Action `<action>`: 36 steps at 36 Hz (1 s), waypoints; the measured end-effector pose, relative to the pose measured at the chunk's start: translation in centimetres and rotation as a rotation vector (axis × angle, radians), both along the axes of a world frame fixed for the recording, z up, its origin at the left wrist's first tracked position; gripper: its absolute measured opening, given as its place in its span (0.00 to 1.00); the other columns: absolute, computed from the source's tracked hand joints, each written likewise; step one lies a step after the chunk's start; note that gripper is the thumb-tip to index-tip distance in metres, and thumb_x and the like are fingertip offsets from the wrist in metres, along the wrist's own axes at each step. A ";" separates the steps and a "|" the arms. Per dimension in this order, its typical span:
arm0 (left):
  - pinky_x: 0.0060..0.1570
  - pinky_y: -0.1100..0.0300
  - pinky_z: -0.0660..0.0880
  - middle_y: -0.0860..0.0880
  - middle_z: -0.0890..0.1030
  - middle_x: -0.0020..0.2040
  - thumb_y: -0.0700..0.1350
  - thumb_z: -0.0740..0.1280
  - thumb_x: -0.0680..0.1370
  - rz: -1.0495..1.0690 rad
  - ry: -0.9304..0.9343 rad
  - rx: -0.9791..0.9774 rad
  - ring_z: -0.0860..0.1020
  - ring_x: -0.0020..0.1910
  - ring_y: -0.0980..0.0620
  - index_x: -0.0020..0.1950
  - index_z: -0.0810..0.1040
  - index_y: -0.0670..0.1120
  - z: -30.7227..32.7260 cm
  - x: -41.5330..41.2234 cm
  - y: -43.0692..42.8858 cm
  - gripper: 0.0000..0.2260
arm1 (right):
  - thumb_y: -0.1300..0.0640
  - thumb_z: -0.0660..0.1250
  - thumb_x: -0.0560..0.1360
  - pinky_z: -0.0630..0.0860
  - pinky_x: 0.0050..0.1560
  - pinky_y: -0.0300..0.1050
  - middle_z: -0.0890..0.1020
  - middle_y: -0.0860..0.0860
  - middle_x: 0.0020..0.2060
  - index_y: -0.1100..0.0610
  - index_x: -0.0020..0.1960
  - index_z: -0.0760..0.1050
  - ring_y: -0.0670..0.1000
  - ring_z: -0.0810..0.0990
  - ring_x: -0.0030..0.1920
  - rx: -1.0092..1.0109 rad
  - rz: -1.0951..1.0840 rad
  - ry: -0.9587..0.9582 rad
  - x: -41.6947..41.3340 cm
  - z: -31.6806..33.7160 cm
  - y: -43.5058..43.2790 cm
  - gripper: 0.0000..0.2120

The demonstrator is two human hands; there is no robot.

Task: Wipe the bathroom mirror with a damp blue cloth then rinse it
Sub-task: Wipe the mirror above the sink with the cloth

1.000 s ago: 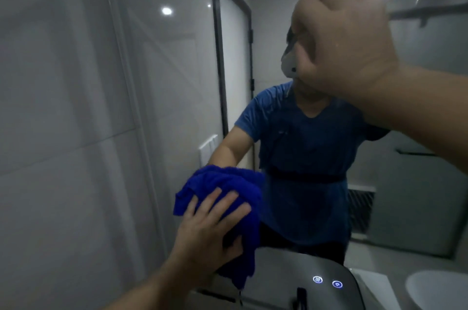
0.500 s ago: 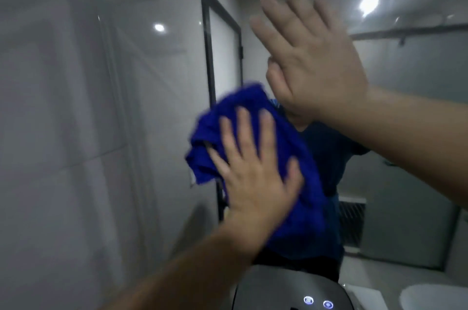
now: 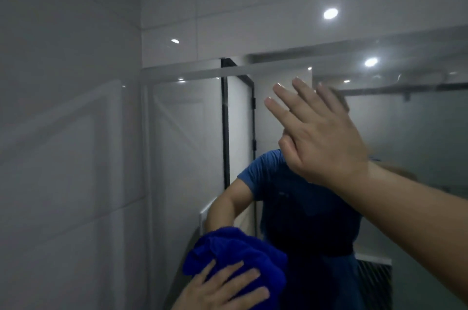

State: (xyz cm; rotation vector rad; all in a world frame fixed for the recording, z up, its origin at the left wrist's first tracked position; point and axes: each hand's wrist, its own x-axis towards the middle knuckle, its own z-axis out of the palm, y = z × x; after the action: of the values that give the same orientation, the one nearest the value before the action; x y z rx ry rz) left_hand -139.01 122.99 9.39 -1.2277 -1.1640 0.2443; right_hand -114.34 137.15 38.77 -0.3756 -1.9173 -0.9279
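The left hand (image 3: 222,289) lies flat at the bottom centre of the frame, fingers spread and pressing the blue cloth (image 3: 235,256) against the glass; its grip is a flat-palmed press, not a closed fist, and the cloth bunches up above and to the right of the fingers. The cloth sits in the lower part of the mirror (image 3: 184,158), just right of the mirror's left edge, which runs up the frame beside the tiled wall (image 3: 63,132).

The right hand (image 3: 321,137) is raised in the upper right centre of the frame, open and empty, fingers extended and pointing up and to the left; whether its palm rests on the glass or hovers just off it cannot be told.

Most of the mirror lies above and to the right of the cloth: the stretch up to the top edge (image 3: 253,68), and the wide, hazy-looking area toward the right side of the frame. The wiping appears to be in progress, with rinsing not yet begun. The left hand is the one on the cloth, so the next stroke probably carries it upward or rightward from this low corner. The raised right forearm crosses the right side of the frame, and a rightward sweep would pass beneath it.
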 end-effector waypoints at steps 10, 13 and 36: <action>0.76 0.30 0.61 0.45 0.58 0.86 0.60 0.58 0.78 -0.141 -0.998 0.665 0.58 0.83 0.38 0.86 0.56 0.53 20.6 -2.9 -2.8 0.36 | 0.45 0.49 0.85 0.54 0.84 0.64 0.64 0.54 0.84 0.52 0.84 0.65 0.59 0.59 0.85 -0.011 0.036 -0.004 -0.1 0.0 0.0 0.29; 0.76 0.30 0.58 0.47 0.54 0.87 0.63 0.51 0.80 -0.152 -1.099 0.842 0.55 0.85 0.40 0.87 0.50 0.54 26.1 -0.6 -0.1 0.36 | 0.44 0.47 0.86 0.53 0.84 0.63 0.65 0.54 0.84 0.52 0.84 0.66 0.58 0.60 0.85 -0.018 0.049 0.001 -0.2 0.0 0.0 0.29; 0.83 0.42 0.53 0.42 0.41 0.87 0.77 0.75 0.60 0.241 -0.189 0.084 0.39 0.86 0.36 0.88 0.40 0.51 0.0 -0.4 -0.9 0.69 | 0.48 0.48 0.85 0.58 0.83 0.63 0.70 0.54 0.81 0.55 0.80 0.72 0.58 0.65 0.83 -0.021 0.184 0.048 -0.4 -0.3 0.8 0.28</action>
State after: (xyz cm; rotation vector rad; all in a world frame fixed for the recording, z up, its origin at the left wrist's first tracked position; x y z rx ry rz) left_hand -139.45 122.14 9.37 -1.0525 -1.4741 0.2602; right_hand -114.78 137.95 38.49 -0.2269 -1.8838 -0.7723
